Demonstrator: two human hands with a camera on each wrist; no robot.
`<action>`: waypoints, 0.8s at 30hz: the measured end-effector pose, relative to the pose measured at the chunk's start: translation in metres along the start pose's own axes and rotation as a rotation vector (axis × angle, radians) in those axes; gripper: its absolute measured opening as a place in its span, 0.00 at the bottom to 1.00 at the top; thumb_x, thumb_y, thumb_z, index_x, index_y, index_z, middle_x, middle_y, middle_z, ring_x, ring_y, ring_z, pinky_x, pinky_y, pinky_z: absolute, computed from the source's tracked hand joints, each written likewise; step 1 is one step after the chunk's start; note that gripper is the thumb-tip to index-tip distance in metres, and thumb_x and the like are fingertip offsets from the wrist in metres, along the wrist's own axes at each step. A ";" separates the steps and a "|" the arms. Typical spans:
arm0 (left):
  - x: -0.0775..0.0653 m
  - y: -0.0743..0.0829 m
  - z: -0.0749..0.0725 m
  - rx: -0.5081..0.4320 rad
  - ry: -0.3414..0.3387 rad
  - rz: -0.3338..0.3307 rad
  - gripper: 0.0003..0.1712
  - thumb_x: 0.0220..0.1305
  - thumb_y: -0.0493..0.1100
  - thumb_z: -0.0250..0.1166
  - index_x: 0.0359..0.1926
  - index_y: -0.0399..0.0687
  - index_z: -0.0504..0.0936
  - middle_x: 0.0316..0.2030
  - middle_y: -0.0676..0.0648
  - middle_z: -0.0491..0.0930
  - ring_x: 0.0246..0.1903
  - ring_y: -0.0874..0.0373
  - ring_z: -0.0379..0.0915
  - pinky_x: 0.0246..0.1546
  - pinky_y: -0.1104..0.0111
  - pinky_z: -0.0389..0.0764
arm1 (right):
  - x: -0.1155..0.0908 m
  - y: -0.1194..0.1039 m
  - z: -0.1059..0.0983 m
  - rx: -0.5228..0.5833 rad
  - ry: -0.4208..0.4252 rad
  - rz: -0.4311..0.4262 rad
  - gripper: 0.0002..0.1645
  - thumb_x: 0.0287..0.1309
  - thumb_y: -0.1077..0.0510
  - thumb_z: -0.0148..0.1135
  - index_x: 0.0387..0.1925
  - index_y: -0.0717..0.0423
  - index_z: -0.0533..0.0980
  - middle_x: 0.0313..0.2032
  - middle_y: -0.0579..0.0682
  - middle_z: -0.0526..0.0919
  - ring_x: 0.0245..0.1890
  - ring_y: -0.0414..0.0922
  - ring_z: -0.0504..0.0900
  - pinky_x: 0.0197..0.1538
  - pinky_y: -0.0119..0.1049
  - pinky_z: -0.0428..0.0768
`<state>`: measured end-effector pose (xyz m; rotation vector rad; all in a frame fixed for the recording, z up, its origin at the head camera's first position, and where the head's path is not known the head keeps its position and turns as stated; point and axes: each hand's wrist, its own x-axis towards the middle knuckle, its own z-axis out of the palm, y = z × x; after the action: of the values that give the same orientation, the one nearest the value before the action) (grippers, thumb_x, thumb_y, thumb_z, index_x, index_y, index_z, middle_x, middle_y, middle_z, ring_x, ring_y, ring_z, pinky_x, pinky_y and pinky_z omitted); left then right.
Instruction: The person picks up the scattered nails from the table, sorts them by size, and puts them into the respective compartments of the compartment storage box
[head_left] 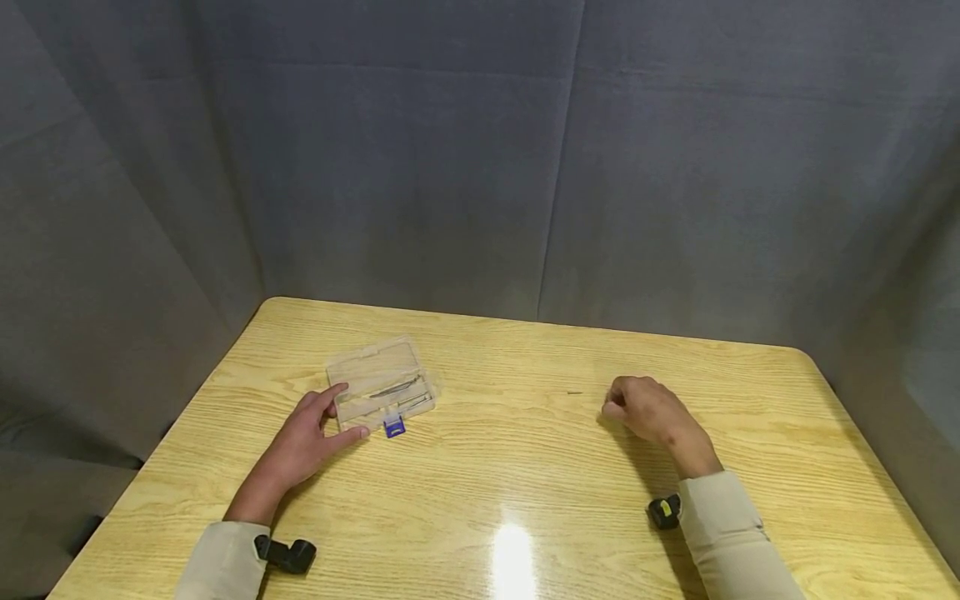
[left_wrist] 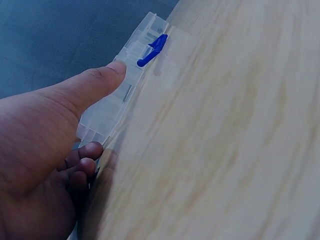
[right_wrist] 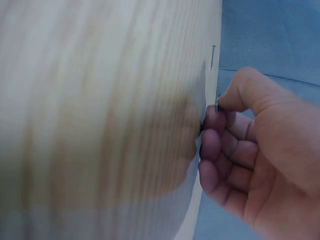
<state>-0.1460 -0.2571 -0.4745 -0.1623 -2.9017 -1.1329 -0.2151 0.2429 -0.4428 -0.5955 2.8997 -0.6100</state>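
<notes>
At the left, a clear plastic box (head_left: 372, 367) lies with its lid folded back and several thin metal pieces (head_left: 397, 387) inside. A blue latch (head_left: 394, 427) sticks out at its front edge. My left hand (head_left: 303, 442) holds the box by its near left corner, thumb (left_wrist: 107, 80) along the front wall and fingers at the left side. At the right, my right hand (head_left: 652, 412) is low over the table with curled fingers. Its thumb and index tips pinch a thin sliver, apparently a small nail (right_wrist: 217, 103). Another small nail (head_left: 574, 392) lies just left of that hand.
The wooden table (head_left: 465, 483) has rounded far corners, and a bright glare spot shows near its front. Grey cloth curtains (head_left: 405, 167) hang behind it and at both sides. Each sleeve cuff carries a small black wrist camera (head_left: 296, 556).
</notes>
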 end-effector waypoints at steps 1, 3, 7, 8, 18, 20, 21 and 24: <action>0.000 0.000 0.000 -0.002 0.001 0.001 0.47 0.66 0.56 0.73 0.74 0.35 0.65 0.41 0.44 0.65 0.40 0.50 0.62 0.43 0.53 0.66 | 0.000 0.000 0.001 0.033 0.000 -0.009 0.06 0.70 0.62 0.61 0.34 0.54 0.80 0.27 0.44 0.76 0.24 0.42 0.69 0.31 0.39 0.69; 0.000 -0.001 0.000 -0.010 0.000 0.001 0.47 0.66 0.56 0.73 0.74 0.35 0.65 0.41 0.44 0.65 0.40 0.50 0.62 0.43 0.53 0.66 | -0.001 0.002 0.002 0.102 0.003 -0.029 0.06 0.70 0.63 0.62 0.34 0.54 0.80 0.28 0.44 0.77 0.25 0.42 0.69 0.31 0.38 0.69; 0.000 -0.001 0.000 -0.010 -0.001 0.001 0.47 0.66 0.55 0.74 0.74 0.34 0.65 0.41 0.44 0.65 0.40 0.51 0.62 0.43 0.54 0.65 | -0.001 0.001 0.004 0.215 0.017 -0.061 0.05 0.69 0.65 0.63 0.35 0.55 0.81 0.31 0.45 0.79 0.27 0.43 0.71 0.33 0.38 0.71; 0.000 -0.001 0.000 -0.008 0.000 0.003 0.47 0.66 0.55 0.74 0.74 0.34 0.65 0.41 0.44 0.65 0.40 0.51 0.62 0.43 0.54 0.65 | 0.000 0.001 0.005 0.231 0.018 -0.066 0.04 0.69 0.65 0.63 0.36 0.56 0.81 0.31 0.45 0.80 0.28 0.43 0.72 0.33 0.37 0.72; 0.000 -0.002 0.001 0.002 -0.003 0.007 0.48 0.65 0.55 0.74 0.74 0.34 0.64 0.41 0.45 0.64 0.39 0.51 0.62 0.43 0.54 0.65 | 0.005 -0.011 0.011 0.270 0.044 -0.125 0.04 0.64 0.68 0.64 0.38 0.58 0.83 0.32 0.43 0.82 0.30 0.41 0.75 0.33 0.35 0.74; 0.000 -0.002 0.001 0.002 -0.006 0.006 0.48 0.66 0.56 0.73 0.75 0.34 0.64 0.41 0.45 0.64 0.40 0.51 0.62 0.43 0.54 0.65 | 0.007 -0.014 0.012 0.267 0.045 -0.142 0.06 0.63 0.69 0.64 0.37 0.57 0.82 0.31 0.43 0.81 0.30 0.41 0.75 0.33 0.35 0.74; 0.000 -0.002 0.001 0.002 -0.005 0.007 0.48 0.66 0.56 0.73 0.75 0.34 0.64 0.41 0.45 0.64 0.40 0.51 0.62 0.42 0.54 0.65 | 0.007 -0.015 0.013 0.266 0.048 -0.148 0.06 0.63 0.69 0.63 0.37 0.57 0.82 0.31 0.43 0.81 0.30 0.41 0.75 0.33 0.35 0.74; 0.001 -0.002 0.001 0.005 -0.005 0.004 0.48 0.66 0.55 0.73 0.75 0.34 0.64 0.41 0.45 0.64 0.40 0.51 0.62 0.43 0.53 0.65 | 0.010 -0.021 0.015 0.269 0.054 -0.170 0.08 0.62 0.70 0.62 0.38 0.57 0.82 0.31 0.43 0.81 0.30 0.41 0.75 0.34 0.35 0.75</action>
<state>-0.1469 -0.2579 -0.4760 -0.1703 -2.9069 -1.1266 -0.2137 0.2162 -0.4478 -0.8005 2.7633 -1.0330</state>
